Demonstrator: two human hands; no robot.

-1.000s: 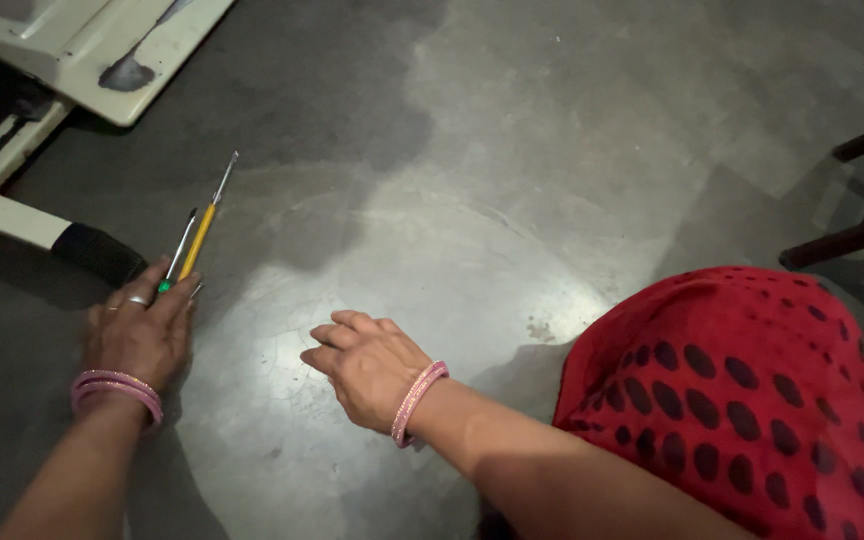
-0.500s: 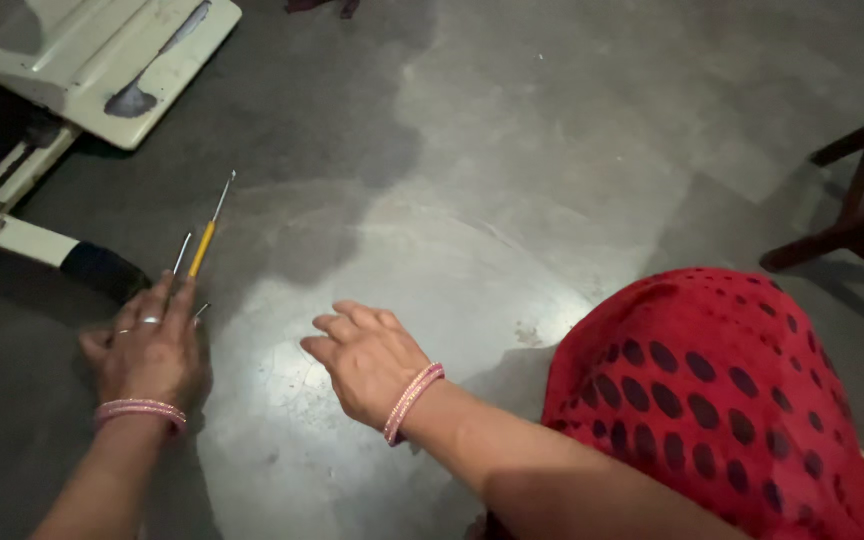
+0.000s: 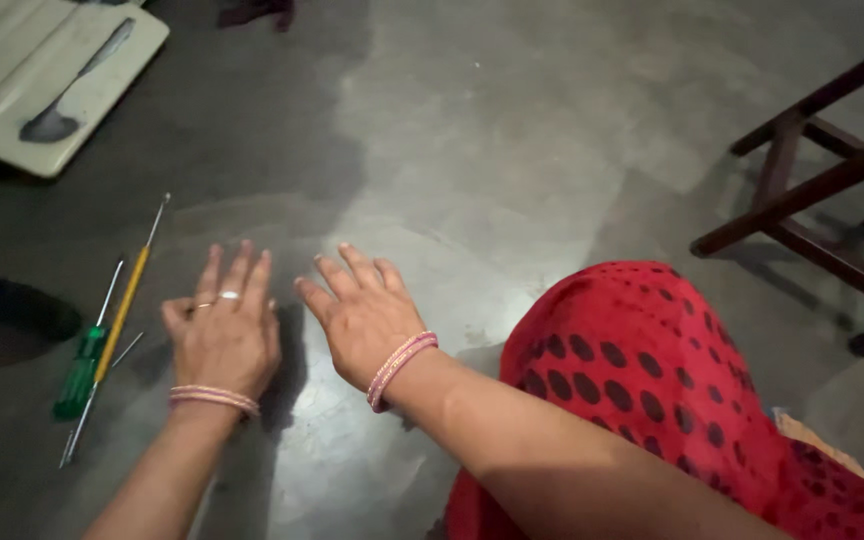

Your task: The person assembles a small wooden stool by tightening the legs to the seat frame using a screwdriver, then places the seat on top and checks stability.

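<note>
Left hand [image 3: 224,335], flat, fingers spread, empty, hovers over the grey polished concrete floor [image 3: 512,150]; right hand [image 3: 364,312] alongside it, equally open and empty. Green-handled screwdriver [image 3: 85,358] and yellow-handled screwdriver [image 3: 120,320] lie just beside the left hand, toward the floor's left edge. Risk, judged: a leftward sweep could roll them. Open room ahead; dark wooden chair frame [image 3: 812,190] bounds the right.

Dim indoor light, pale sheen on floor [image 3: 472,150], soft shadows, slight blur
</note>
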